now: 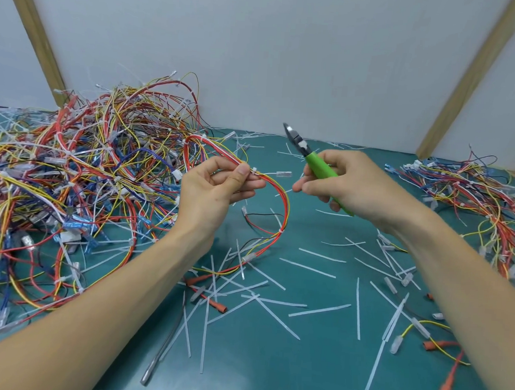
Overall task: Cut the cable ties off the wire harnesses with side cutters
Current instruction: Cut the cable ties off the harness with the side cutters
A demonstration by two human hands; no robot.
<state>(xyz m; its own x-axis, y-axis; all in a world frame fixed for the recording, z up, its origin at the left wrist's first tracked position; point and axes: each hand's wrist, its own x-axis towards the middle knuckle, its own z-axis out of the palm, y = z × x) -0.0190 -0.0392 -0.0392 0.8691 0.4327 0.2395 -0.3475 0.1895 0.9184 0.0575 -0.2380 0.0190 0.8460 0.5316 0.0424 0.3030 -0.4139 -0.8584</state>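
Note:
My left hand (pixel 220 186) pinches a wire harness (pixel 284 208) of red, yellow and white wires, lifted above the green mat. A white cable tie (pixel 254 170) sits on the harness just right of my thumb tip. Further down, a second tie (pixel 279 233) binds the same bundle. My right hand (pixel 350 185) grips green-handled side cutters (pixel 318 165), whose jaws (pixel 291 132) point up and to the left. The jaws are above and to the right of the tie, apart from it.
A big tangle of tied harnesses (pixel 79 178) fills the left side. A smaller pile of harnesses (pixel 476 193) lies at the right. Several cut tie strips (pixel 306 267) and loose red terminals (pixel 217 307) litter the green mat (pixel 315 364). White panels stand behind.

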